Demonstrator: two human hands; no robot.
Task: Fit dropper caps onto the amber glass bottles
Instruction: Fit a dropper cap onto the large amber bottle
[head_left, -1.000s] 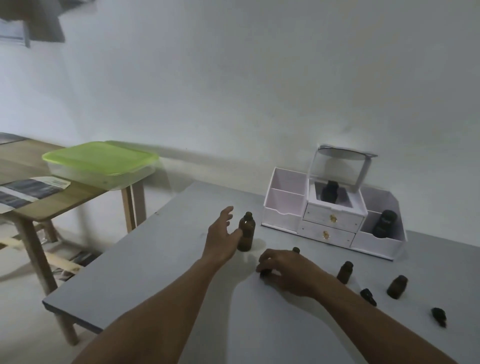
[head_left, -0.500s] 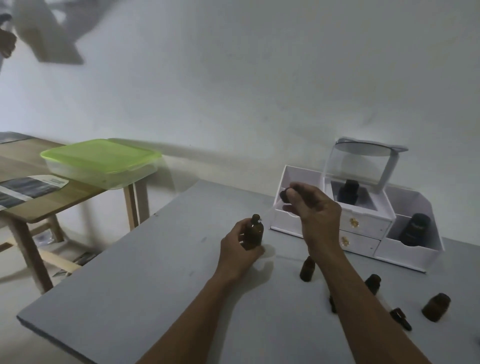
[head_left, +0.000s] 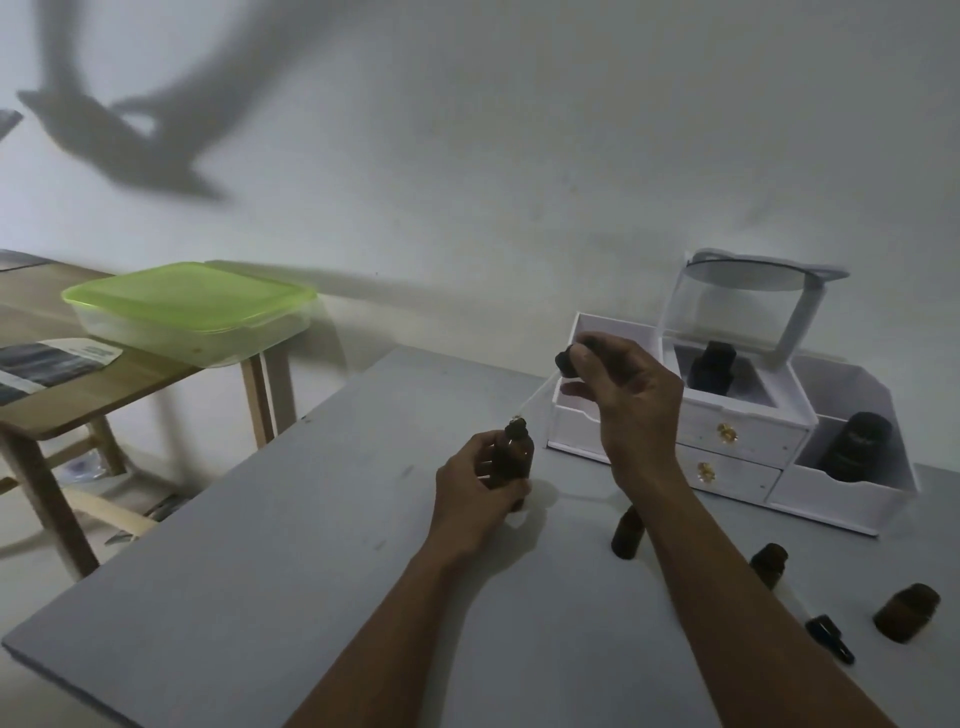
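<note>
My left hand (head_left: 475, 501) grips an upright amber glass bottle (head_left: 514, 457) on the grey table (head_left: 270, 561). My right hand (head_left: 628, 400) holds a black dropper cap (head_left: 569, 361) above and to the right of the bottle. The cap's clear glass tube slants down to the left, and its tip is at the bottle's mouth. Three more amber bottles, one (head_left: 627, 535) by my right forearm, one (head_left: 770, 564) further right and one (head_left: 906, 612) lying on its side, are on the table. A loose dropper cap (head_left: 830, 631) lies near them.
A white drawer organiser (head_left: 727, 441) with a raised clear lid stands at the back right and holds dark bottles (head_left: 857, 447). A wooden side table (head_left: 67, 400) on the left carries a green-lidded plastic box (head_left: 192, 312). The wall is close behind.
My left hand has closed on the bottle. My right hand picked a dropper cap off the table, raised it, and its tube tip has come to the bottle's mouth.
</note>
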